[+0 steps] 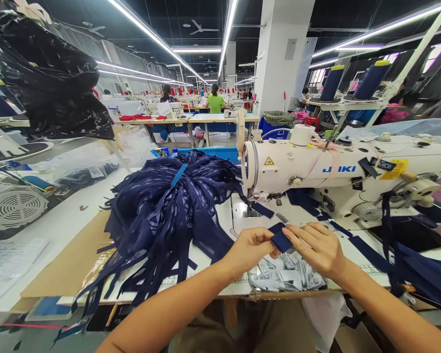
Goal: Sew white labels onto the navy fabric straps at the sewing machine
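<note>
Widest first: the white worktable (226, 220) spans the scene, its near edge running just below the hands. On the right, the sewing machine (294, 162) stretches across, its needle plate (240, 210) on the far side of the hands. Left of it sprawls a great pile of navy strips (169, 196), gathered by a blue tie (179, 175). Near centre, there's a batch of silver-grey labels (279, 279), and loose navy strips (369, 252) lie off to the right.

Now the hands! The left hand (248, 250) has thumb and finger clamped on a small navy piece (281, 240); the right hand (321, 247) is closed on its right edge, the gripping undersides hidden. That piece sits above the labels, nearer than the machine head, looks folded, and is clear of the needle. Judging by this, handling is mid-way; whether any stitching is done, I can't tell. Plenty of labels and strips remain out.

Room? A narrow bare patch between pile and needle plate; the machine head bounds the far side, strips crowd the right.
</note>
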### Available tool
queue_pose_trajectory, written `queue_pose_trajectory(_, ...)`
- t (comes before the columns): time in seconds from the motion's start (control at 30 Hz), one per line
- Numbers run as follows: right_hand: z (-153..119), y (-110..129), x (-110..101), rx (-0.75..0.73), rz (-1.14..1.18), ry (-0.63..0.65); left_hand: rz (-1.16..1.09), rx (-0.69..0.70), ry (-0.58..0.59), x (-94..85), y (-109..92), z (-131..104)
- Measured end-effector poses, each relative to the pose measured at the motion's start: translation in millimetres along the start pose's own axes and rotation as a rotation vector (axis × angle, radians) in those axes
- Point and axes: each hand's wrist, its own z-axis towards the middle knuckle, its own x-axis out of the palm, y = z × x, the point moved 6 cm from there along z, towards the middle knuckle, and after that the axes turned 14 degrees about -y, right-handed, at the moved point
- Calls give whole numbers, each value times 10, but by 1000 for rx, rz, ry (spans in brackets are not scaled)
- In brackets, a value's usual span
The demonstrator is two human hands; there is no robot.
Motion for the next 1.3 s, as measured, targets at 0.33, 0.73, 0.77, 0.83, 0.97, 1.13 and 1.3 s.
queue_pose_trajectory(0.33,-485,-751,463,665,70,343,1205,614,-167,-714,-401,51)
queue_pose_trajectory(0.73,-504,-948,685,612,-44,398,2032,802,115,-764,-407,317)
queue_pose_trajectory(0.77,-424,-840,681,584,-31,394,1997,811,119,-725,-394,311)
queue_pose_trajectory(0.83,-297,-598,734,609,83,470,1915,810,141,-629,-332,307)
queue_pose_trajectory(0.97,-130,-202,895,533,54,694,1788,712,233,-423,-137,336)
queue_pose_trajectory(1.13,-143,-133,965,476,59,738,1611,678,244,-269,-48,338)
queue_pose_trajectory(1.3,-205,-219,809,642,232,557,1256,532,133,-250,15,377)
